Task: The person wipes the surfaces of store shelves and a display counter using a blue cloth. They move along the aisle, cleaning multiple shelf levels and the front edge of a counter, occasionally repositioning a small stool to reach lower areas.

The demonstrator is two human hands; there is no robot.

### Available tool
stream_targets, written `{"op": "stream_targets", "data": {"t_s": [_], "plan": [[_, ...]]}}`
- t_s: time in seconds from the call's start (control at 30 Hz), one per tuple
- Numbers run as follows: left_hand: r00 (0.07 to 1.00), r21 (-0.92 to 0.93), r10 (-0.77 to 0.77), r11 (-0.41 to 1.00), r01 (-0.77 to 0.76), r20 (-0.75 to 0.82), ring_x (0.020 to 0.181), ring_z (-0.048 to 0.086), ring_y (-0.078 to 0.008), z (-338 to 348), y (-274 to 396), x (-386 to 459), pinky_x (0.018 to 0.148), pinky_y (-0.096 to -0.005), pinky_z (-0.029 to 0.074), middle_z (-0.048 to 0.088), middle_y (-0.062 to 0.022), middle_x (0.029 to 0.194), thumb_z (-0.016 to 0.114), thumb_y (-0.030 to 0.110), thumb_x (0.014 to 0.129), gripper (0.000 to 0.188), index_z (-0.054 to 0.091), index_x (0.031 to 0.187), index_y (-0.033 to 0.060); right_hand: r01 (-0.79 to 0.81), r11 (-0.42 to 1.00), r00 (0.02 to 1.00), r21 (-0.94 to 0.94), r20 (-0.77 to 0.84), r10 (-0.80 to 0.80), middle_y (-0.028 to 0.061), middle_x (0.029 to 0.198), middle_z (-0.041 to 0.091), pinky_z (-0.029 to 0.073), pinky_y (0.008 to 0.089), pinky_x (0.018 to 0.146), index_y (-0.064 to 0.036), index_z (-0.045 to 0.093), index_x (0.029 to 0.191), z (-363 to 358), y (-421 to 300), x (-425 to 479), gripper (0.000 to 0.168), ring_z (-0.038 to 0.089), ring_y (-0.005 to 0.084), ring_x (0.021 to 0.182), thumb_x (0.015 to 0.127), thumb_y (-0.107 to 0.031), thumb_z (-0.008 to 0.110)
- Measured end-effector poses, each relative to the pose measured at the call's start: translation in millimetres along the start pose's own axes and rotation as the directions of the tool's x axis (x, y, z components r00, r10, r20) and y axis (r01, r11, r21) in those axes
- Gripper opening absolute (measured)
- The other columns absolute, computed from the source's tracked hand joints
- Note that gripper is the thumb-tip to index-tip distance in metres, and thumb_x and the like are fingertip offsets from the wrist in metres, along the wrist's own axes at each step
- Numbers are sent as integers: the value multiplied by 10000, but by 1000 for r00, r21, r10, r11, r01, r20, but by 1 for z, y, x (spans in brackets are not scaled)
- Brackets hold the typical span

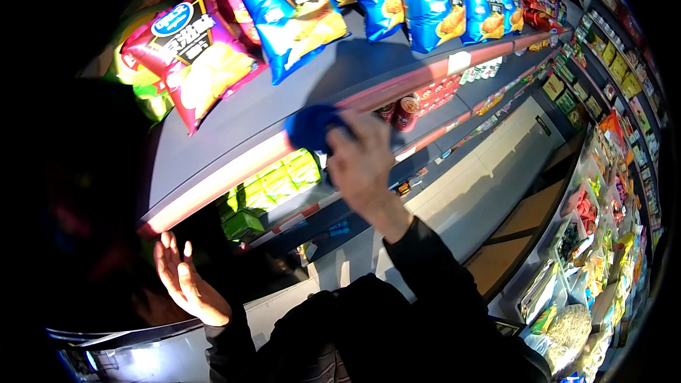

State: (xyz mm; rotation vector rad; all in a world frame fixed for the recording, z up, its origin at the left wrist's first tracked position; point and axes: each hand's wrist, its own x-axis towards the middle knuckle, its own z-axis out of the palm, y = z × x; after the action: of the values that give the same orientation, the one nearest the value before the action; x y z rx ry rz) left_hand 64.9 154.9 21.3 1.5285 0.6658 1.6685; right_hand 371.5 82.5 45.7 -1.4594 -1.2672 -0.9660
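Note:
My right hand [362, 162] is closed on a blue cloth [314, 127], slightly blurred, at the red front edge of a grey store shelf [229, 133]. The cloth's exact shape is hard to tell. Raised beside the left end of that edge, my left hand [186, 284] holds nothing and has its fingers apart. On the shelf stand a magenta bag of chips [186, 53] at the left and several blue bags of chips [298, 16] in a row behind the front edge.
Lower shelves hold green packages [282, 178] and red cups [407, 114]. Clear bins of bagged snacks [569, 330] line the right side, with stocked shelves [617, 64] beyond. A pale tiled floor [479, 165] lies between. A glossy curved edge [133, 335] is at lower left.

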Motion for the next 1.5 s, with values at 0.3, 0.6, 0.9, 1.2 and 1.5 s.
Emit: {"op": "stream_targets", "data": {"t_s": [0.3, 0.6, 0.9, 1.2, 1.5], "plan": [[999, 86, 4, 996, -1, -41, 1413, 391, -363, 16, 3, 0, 1133, -501, 338, 426, -234, 1502, 479, 176, 997, 524, 372, 1463, -39, -276, 955, 942, -110, -226, 247, 237, 1196, 548, 431, 464, 951, 35, 511, 1239, -45, 150, -6, 416, 522, 416, 1088, 839, 24, 626], [998, 101, -44, 994, 47, -36, 1406, 407, -350, 17, 9, -5, 1115, -467, 371, 419, -229, 1508, 546, 134, 976, 551, 364, 1472, -22, -914, 258, 405, 313, 666, 627, 68, 995, 609, 468, 292, 847, 2, 582, 1168, -33, 45, -95, 321, 551, 130, 932, 891, -147, 650], [897, 130, -437, 895, 427, 66, 1291, 517, -277, -4, 8, -79, 1013, -403, 469, 477, -148, 1467, 626, 73, 922, 523, 459, 1417, 55, -973, 223, 130, 59, 939, 318, 127, 1107, 607, 506, 332, 891, -19, 545, 1218, -57, 13, -162, 359, 593, 191, 1018, 892, -132, 646], [684, 72, -707, 703, 707, 181, 1239, 560, -270, 32, 13, -133, 989, -407, 481, 504, -132, 1428, 564, -24, 888, 444, 552, 1323, 61, -119, 987, 827, 110, 561, 37, 126, 886, 640, 547, 413, 640, -42, 623, 1032, 28, 82, -160, 258, 629, 320, 838, 780, -76, 666], [653, 78, -740, 669, 739, 160, 1199, 588, -259, 5, 11, -154, 970, -391, 503, 544, -136, 1380, 592, -4, 914, 350, 616, 1253, 81, -405, 882, 609, 241, 791, 63, 104, 1039, 687, 554, 449, 806, -91, 658, 1081, 45, -20, -134, 256, 639, 328, 1001, 832, -142, 633]]}}
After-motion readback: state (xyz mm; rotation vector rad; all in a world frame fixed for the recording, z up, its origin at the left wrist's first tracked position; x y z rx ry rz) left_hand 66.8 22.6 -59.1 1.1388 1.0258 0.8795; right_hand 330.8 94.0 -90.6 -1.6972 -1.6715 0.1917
